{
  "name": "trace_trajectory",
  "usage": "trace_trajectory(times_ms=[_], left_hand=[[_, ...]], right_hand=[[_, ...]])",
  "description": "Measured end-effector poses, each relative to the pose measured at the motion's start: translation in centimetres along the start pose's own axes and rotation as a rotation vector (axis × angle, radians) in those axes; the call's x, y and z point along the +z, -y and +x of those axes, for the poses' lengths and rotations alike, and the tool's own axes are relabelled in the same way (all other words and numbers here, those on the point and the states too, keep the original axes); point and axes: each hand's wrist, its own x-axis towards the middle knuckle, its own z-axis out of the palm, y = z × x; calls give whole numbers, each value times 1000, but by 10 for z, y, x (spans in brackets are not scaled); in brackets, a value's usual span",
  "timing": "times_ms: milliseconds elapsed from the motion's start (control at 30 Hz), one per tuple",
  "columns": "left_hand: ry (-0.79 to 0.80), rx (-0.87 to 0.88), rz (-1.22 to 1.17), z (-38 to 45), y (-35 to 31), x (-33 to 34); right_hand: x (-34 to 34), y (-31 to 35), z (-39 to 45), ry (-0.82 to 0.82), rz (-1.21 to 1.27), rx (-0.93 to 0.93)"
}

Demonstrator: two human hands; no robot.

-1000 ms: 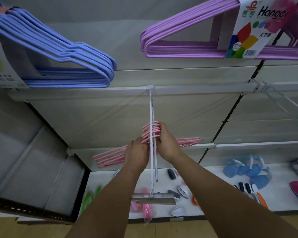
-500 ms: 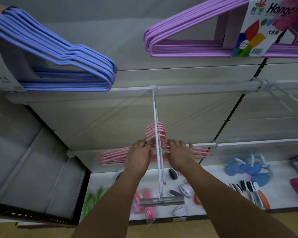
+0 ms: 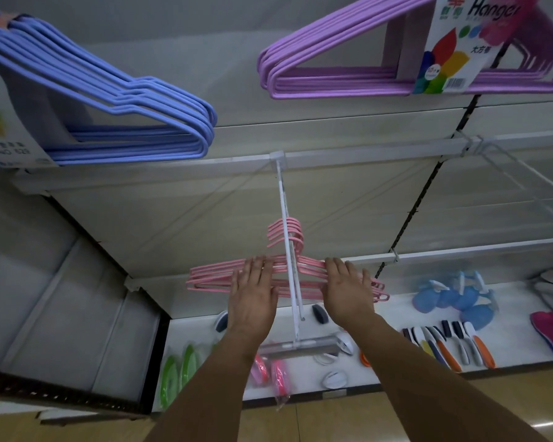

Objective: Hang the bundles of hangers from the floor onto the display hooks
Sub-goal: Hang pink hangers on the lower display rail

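Observation:
A bundle of pink hangers (image 3: 281, 237) hangs by its hooks on the white display hook (image 3: 287, 240) that juts out from the shelf rail. My left hand (image 3: 252, 295) lies flat with straight fingers against the bundle's left shoulder. My right hand (image 3: 348, 290) does the same on the right shoulder, fingers spread and straight. Both hands sit in front of the pink bars and hide part of them. A blue hanger bundle (image 3: 115, 100) hangs at upper left and a purple bundle (image 3: 348, 55) with a printed label at upper right.
The hook's price-tag plate (image 3: 300, 349) sticks out toward me between my forearms. The bottom shelf (image 3: 396, 314) holds brushes, blue items, green and pink packets. A clear shelf divider (image 3: 524, 186) stands at right. Wooden floor runs along the bottom.
The pink bundle slid further back along the hook. Both hands let go of the hook ends, moved outward and opened flat on the hanger shoulders.

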Motion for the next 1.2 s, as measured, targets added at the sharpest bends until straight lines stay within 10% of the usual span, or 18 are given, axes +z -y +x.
trace_trajectory(times_ms=[333,1200], left_hand=[[149,-279,-180,-91,-82,14],[388,855,-79,-228,-632,25]], right_hand=[[-4,-98,-110,-37,176,116],[-102,-512,-469,-396,388,1060]])
